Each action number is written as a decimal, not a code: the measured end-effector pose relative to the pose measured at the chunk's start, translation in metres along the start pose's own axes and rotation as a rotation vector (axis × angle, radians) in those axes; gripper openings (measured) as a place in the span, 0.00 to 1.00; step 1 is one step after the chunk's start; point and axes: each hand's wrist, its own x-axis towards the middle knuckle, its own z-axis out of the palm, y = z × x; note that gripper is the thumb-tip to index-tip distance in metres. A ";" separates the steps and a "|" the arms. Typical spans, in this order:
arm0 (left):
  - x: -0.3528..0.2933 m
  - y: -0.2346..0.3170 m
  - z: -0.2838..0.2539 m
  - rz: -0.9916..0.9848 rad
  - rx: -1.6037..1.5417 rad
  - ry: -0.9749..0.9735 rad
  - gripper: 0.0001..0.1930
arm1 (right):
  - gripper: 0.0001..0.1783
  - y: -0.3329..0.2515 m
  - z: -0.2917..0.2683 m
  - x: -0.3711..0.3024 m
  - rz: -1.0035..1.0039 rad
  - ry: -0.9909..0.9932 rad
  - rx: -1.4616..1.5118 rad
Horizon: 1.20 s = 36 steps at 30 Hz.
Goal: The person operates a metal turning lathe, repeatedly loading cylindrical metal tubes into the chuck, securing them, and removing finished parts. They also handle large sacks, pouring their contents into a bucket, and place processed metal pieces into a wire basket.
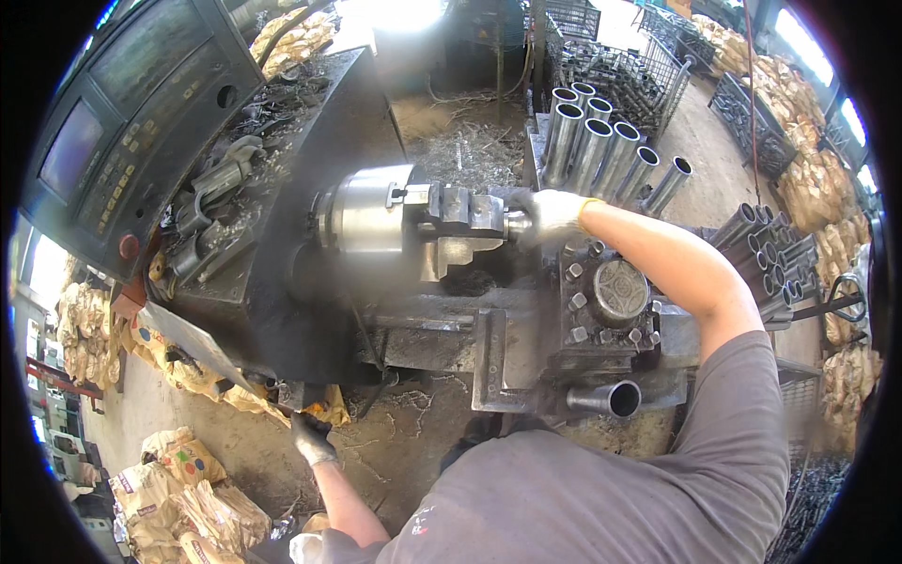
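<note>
My right hand [556, 217], in a white glove with a yellow cuff, is closed round the outer end of a short shiny metal tube [516, 224]. The tube's other end sits at the stepped jaws [460, 211] of the lathe chuck [371, 209]. Low on the left, my left hand [315, 440] wears a glove with blackened fingers and is beside the lower front of the machine. Those fingers are too dark to make out, as is anything in them. Right of the chuck stands the square tool post [615, 296], with a flared metal tube [609, 399] lying in front of it.
Several upright steel tubes [594, 146] stand behind the tool post, and darker tubes [766, 254] are stacked at the right. A control panel [117, 160] rises on the left. Metal scraps [221, 179] lie on the machine's housing. Paper sacks [188, 489] sit on the floor at lower left.
</note>
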 end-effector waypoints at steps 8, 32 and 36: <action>-0.076 0.080 0.023 0.671 0.740 0.223 0.25 | 0.21 0.000 -0.013 -0.176 0.035 0.824 0.467; -0.084 0.351 0.213 1.292 1.314 0.008 0.36 | 0.15 0.027 0.188 -0.337 0.415 1.121 0.622; -0.007 0.384 0.271 1.230 1.645 0.018 0.41 | 0.12 0.016 0.208 -0.339 0.426 1.055 0.575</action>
